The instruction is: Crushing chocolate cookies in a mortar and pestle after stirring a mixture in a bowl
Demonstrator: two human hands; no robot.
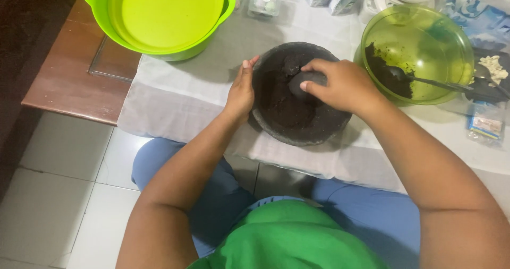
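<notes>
Right at the table's near edge sits a dark stone mortar [297, 120] on a pale cloth [175, 99], its bowl coated with a dark, coarse ground paste. The left hand [241, 91] presses flat against the mortar's outer left rim, fingers closed along the stone. The right hand [340, 86] is wrapped tight around a dark stone pestle [308, 79], whose end rests in the paste. Just beside the mortar, to its right, a clear green bowl [425, 40] holds a smaller heap of the same dark paste along its left wall, with a spoon [425, 80] lying in it. Farther back on the left stands a lime-green plastic tub [204, 40] with a matching lid [164, 14] over it.
</notes>
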